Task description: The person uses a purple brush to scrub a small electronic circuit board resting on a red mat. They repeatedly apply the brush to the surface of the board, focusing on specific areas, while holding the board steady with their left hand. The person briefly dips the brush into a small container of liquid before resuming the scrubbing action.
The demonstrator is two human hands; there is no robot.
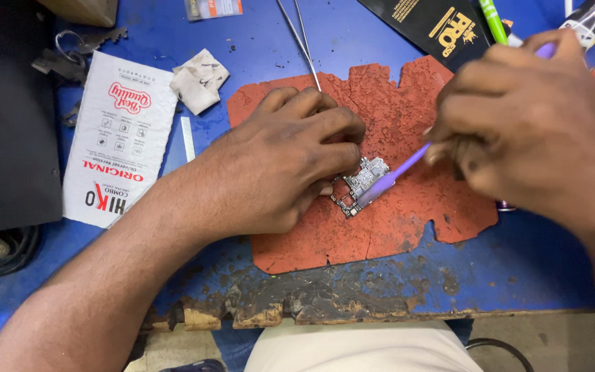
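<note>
Two hands work over one red mat (pixel 408 227): left hand (pixel 290 162) fingers press one small circuit board (pixel 362 182), right hand (pixel 525 117) pinches one purple brush (pixel 397 173).

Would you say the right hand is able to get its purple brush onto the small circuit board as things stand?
Probably yes: the right hand holds the purple brush, whose tip already meets the circuit board's uncovered right side; the left hand covers only its left edge.

My left hand (pixel 280 162) lies palm down with its fingers curled and pressing at their tips, forearm slanting in from the lower left, while my right hand (pixel 525 117) hovers blurred at the upper right, fingers pinched tight together, its wrist reaching in from the right.
</note>
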